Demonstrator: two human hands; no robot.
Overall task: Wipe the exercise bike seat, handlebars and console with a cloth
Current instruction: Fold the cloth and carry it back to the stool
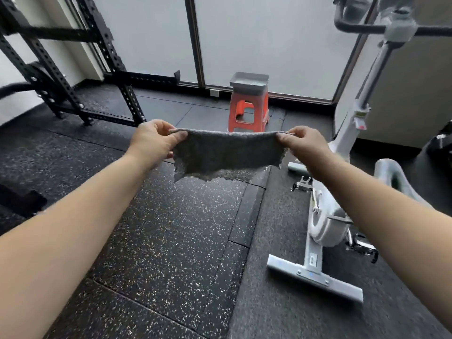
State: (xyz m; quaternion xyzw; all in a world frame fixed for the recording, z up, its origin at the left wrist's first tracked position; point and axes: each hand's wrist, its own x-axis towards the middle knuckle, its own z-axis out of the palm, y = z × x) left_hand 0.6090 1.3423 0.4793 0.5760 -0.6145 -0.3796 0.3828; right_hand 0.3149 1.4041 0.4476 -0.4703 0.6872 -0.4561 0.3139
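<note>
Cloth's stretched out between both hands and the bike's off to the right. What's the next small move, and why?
Probably turn right and carry the cloth up toward the handlebars. The left hand and right hand each pinch a top corner, so the cloth hangs spread in mid-air, touching nothing, while the exercise bike stands to the right, not yet touched.

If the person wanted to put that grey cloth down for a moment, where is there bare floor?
The widest bare patch is the speckled floor mat below the cloth, bordered by the black rack on the left, the orange stool ahead and the white exercise bike on the right. Around the bike's base and pedals it is crowded. Both hands pinch the cloth's top corners.
</note>
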